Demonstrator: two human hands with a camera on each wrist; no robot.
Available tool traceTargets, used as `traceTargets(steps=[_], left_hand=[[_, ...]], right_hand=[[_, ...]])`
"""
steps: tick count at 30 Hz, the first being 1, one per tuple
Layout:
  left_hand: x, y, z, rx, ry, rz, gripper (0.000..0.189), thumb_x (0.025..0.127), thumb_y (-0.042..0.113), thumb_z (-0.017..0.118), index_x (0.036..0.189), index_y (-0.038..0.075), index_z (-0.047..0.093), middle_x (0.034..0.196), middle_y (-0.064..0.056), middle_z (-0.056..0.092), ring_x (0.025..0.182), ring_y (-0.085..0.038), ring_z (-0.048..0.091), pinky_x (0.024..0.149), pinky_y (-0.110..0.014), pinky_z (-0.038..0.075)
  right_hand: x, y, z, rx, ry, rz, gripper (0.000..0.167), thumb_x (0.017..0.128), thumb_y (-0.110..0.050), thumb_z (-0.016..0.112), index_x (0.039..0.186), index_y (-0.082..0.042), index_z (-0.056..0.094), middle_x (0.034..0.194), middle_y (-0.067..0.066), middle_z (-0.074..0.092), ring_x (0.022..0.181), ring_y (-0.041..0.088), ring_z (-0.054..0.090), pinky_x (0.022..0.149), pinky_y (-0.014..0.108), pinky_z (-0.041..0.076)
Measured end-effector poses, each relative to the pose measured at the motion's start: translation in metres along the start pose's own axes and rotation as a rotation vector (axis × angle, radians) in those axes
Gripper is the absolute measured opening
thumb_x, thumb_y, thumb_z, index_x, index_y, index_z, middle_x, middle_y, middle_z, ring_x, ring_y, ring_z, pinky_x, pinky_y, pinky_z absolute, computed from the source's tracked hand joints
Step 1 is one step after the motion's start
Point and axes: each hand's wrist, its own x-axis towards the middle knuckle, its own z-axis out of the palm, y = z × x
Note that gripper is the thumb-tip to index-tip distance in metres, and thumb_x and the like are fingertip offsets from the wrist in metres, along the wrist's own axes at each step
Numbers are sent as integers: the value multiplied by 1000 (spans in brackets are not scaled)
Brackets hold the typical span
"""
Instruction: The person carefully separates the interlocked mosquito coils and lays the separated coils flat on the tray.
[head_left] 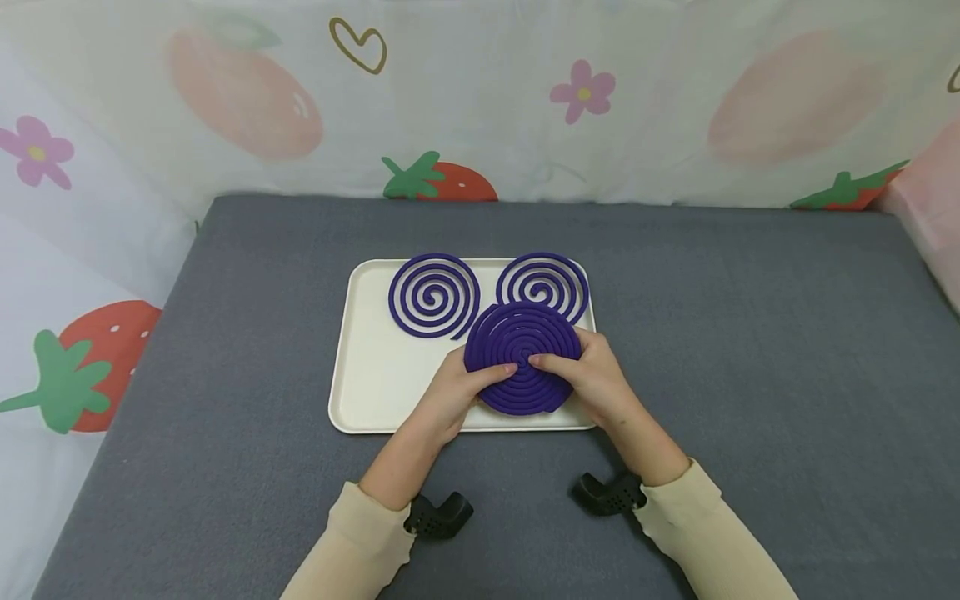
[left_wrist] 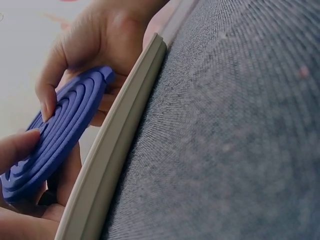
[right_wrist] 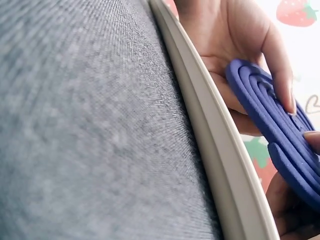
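Both hands hold a tightly wound purple-blue mosquito coil, tilted up over the front right part of a cream tray. The left hand grips its left side and the right hand its right side. Both thumbs press on the upper face near the centre, while fingers go underneath, mostly hidden in the head view. In the left wrist view the coil shows edge-on between the hands. Its loose outer end stands out in the right wrist view. Two looser single spiral coils lie at the tray's back, the right one partly covered.
A grey cloth covers the table around the tray. The tray's raised rim runs close below the hands. A printed curtain hangs behind the table. Black devices are strapped on both wrists.
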Motion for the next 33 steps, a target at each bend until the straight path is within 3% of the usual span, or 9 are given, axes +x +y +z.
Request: traceTargets(steps=[17, 21, 25, 30, 33], left_hand=[[0, 0, -4, -36, -61, -17, 47, 85, 2, 58, 130, -9, 48, 118, -18, 60, 99, -17, 63, 87, -34, 51], [0, 1, -4, -61, -82, -7, 44, 86, 5, 57, 127, -11, 49, 110, -12, 64, 94, -14, 63, 82, -31, 52], [-1, 3, -4, -158, -98, 11, 28, 91, 14, 43, 109, 0, 60, 94, 2, 66, 85, -9, 62, 73, -27, 51], [-2, 2, -5, -261, -111, 16, 41, 96, 19, 20, 89, 18, 61, 87, 5, 63, 79, -9, 58, 67, -26, 48], [-1, 2, -6, -258, -102, 20, 40, 95, 13, 24, 85, 18, 62, 84, 5, 63, 76, -8, 57, 65, -25, 47]], right_hand=[[0, 1, -1, 19, -6, -11, 32, 75, 7, 66, 105, 14, 58, 84, 0, 67, 77, 11, 63, 68, 24, 53], [1, 0, -2, 14, 6, 0, 31, 75, 6, 66, 104, 13, 59, 83, 0, 67, 77, 11, 63, 69, 24, 53], [2, 0, -2, 18, 34, 26, 31, 75, 5, 66, 105, 12, 58, 82, -1, 67, 76, 9, 63, 69, 23, 53], [4, 1, -3, 72, 39, 49, 24, 75, 6, 66, 99, 5, 61, 79, -3, 67, 74, 9, 63, 69, 23, 53], [3, 1, -4, 112, 11, 52, 20, 76, 6, 66, 94, -1, 62, 79, -2, 68, 73, 11, 64, 68, 23, 53]])
